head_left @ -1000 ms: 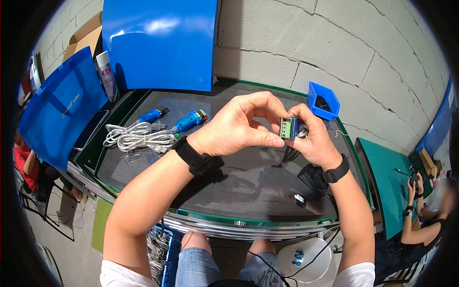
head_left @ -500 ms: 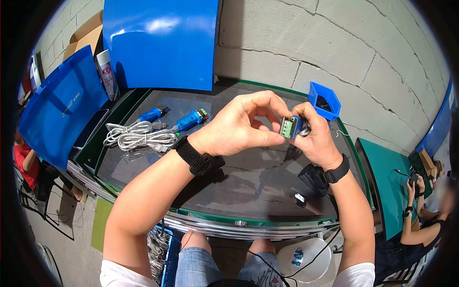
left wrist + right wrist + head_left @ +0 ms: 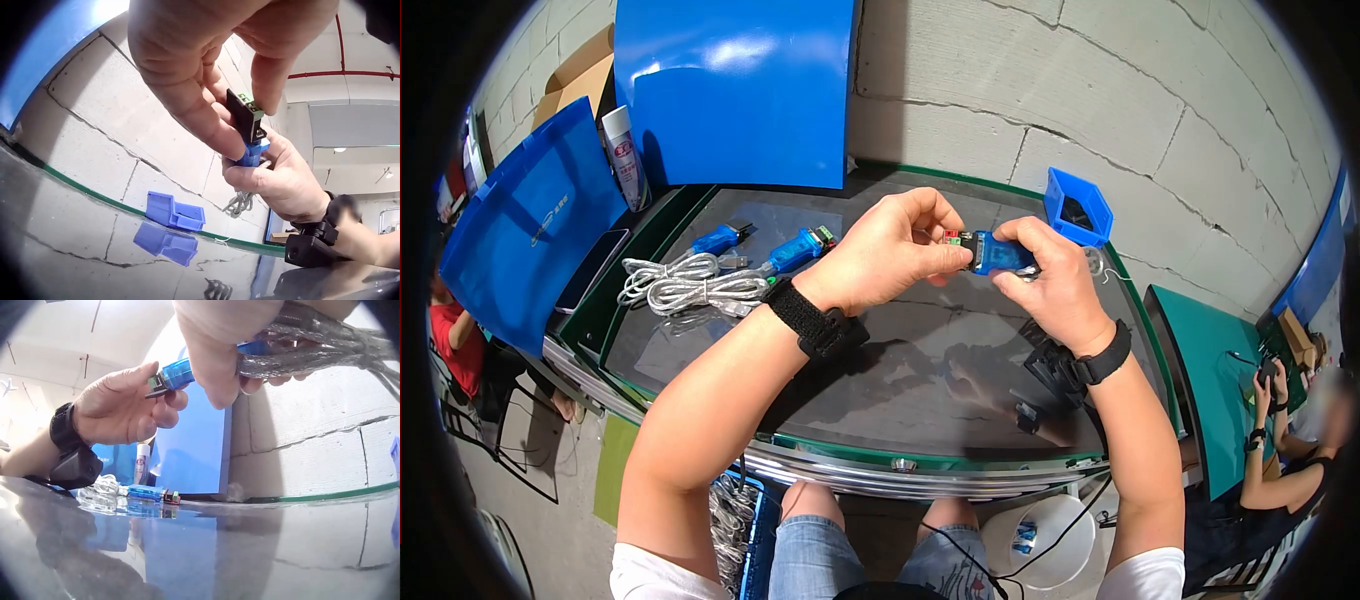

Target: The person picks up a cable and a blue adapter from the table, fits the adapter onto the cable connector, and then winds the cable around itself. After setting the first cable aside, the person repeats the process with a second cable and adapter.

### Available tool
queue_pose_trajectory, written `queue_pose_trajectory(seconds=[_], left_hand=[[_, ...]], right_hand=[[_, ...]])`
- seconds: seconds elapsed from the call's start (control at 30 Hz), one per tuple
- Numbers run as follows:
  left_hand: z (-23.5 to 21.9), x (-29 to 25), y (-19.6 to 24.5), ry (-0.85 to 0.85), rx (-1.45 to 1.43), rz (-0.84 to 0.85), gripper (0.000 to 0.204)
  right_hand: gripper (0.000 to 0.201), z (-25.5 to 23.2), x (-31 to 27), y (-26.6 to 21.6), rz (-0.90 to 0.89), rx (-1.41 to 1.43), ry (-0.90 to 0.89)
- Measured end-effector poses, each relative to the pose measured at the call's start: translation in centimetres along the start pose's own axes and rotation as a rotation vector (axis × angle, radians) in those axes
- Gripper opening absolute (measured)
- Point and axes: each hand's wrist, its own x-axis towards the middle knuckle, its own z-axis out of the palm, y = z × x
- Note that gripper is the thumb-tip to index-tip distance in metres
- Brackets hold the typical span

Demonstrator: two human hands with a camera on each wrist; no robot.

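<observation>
My right hand [image 3: 1055, 285] holds the translucent blue connector [image 3: 1003, 255] of a cable between thumb and fingers. Its silvery cable [image 3: 325, 347] is gathered in a bundle under the same hand in the right wrist view. My left hand [image 3: 890, 250] pinches the green terminal block [image 3: 251, 105] on a black adapter [image 3: 242, 117] at the connector's left end. Adapter and connector sit end to end, held above the table. In the head view the left fingers partly cover the terminal block, and a small red part shows beside it.
Two more blue connectors [image 3: 798, 250] with coiled silvery cables [image 3: 705, 288] lie at the table's left. A blue bin [image 3: 1079, 210] stands at the back right, a spray can [image 3: 626, 160] at the back left. A white bucket [image 3: 1055, 545] is below the table's front edge.
The connector has turned from its terminal end facing up at the head camera to lying sideways, that end pointing left. My left hand has shifted slightly left.
</observation>
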Motion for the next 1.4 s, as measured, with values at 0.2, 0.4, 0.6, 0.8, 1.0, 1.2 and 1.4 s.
queue_pose_trajectory(seconds=[0.2, 0.4, 0.6, 0.8, 1.0, 1.2, 1.4], left_hand=[[-0.1, 0.0, 0.1, 0.024, 0.053, -0.028, 0.017], [-0.1, -0.1, 0.4, 0.070, 0.048, -0.019, 0.015], [-3.1, -0.2, 1.6, 0.306, -0.034, 0.072, 0.014], [-3.0, 0.0, 1.1, 0.162, -0.216, 0.099, 0.019], [-1.6, -0.3, 1.0, -0.087, -0.328, 0.069, 0.028], [-1.5, -0.6, 1.2, -0.212, -0.369, 0.056, 0.028], [-1.4, -0.4, 0.8, -0.238, -0.363, 0.065, 0.028]], right_hand=[[0.029, 0.0, 0.1, -0.3, -0.024, 0.034, -0.029], [0.026, -0.2, 0.2, -0.6, -0.016, -0.004, -0.002], [0.026, -1.3, 0.1, 2.2, -0.020, -0.129, 0.189], [0.028, -1.5, 0.1, 1.4, 0.057, 0.108, 0.167], [0.035, -1.5, 0.0, 0.0, -0.066, 0.182, 0.078], [0.036, -1.4, 0.2, -0.1, -0.128, 0.202, 0.085], [0.037, -1.4, 0.2, -0.5, -0.156, 0.229, 0.082]])
